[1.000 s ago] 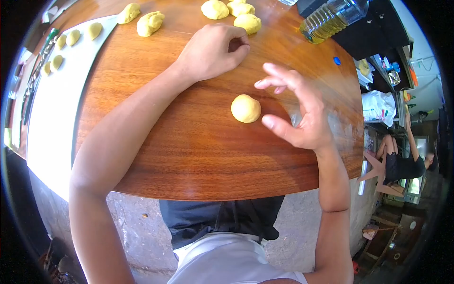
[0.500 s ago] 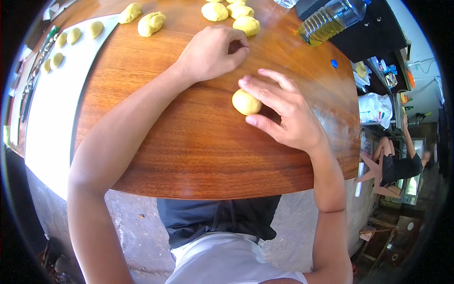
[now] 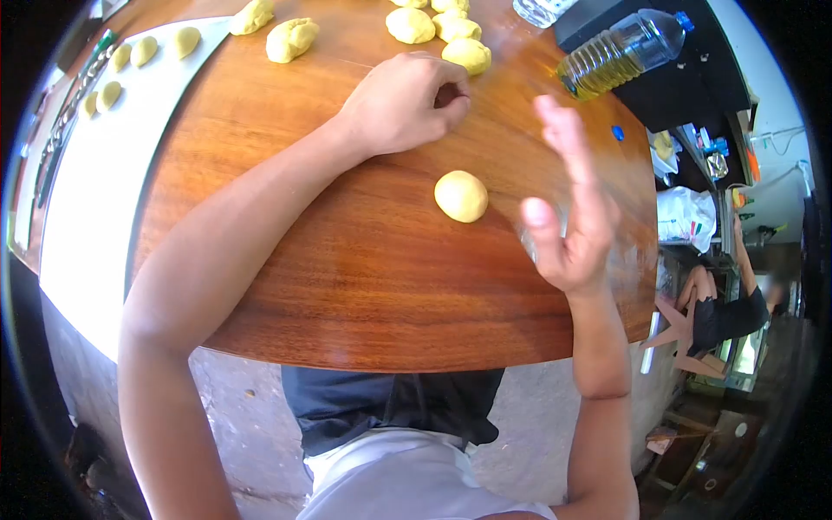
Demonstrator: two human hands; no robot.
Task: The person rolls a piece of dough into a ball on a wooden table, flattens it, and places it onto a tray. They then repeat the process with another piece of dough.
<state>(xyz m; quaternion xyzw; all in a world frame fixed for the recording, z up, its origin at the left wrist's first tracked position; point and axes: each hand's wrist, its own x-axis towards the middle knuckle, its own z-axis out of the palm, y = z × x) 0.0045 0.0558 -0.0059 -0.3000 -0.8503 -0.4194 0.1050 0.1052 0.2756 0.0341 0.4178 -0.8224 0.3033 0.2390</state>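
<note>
A smooth, round yellow dough ball [image 3: 461, 197] rests on the brown wooden table [image 3: 347, 286], touched by neither hand. To its right, my right hand [image 3: 576, 204] is raised with thumb and fingers apart, holding nothing. My left hand [image 3: 412, 102] lies on the table above and left of the ball, its fingers curled in; whether anything is inside the curl cannot be made out. Just beyond it sit several rougher dough lumps [image 3: 466, 56], and another lump [image 3: 292, 40] lies farther left. Several smooth balls [image 3: 185, 42] stand on a white sheet [image 3: 104, 217] at the left.
A ridged plastic bottle of yellow liquid [image 3: 620, 54] lies at the upper right, with a blue cap [image 3: 617, 133] on the table below it. Farther right are a white plastic bag [image 3: 686, 215] and a person [image 3: 728, 321] in dark clothes. A chain lies along the sheet's far left.
My right hand has let go of the dough ball and moved right, lifting and turning on edge. My left hand keeps its curled pose. The whole view has shifted slightly.
</note>
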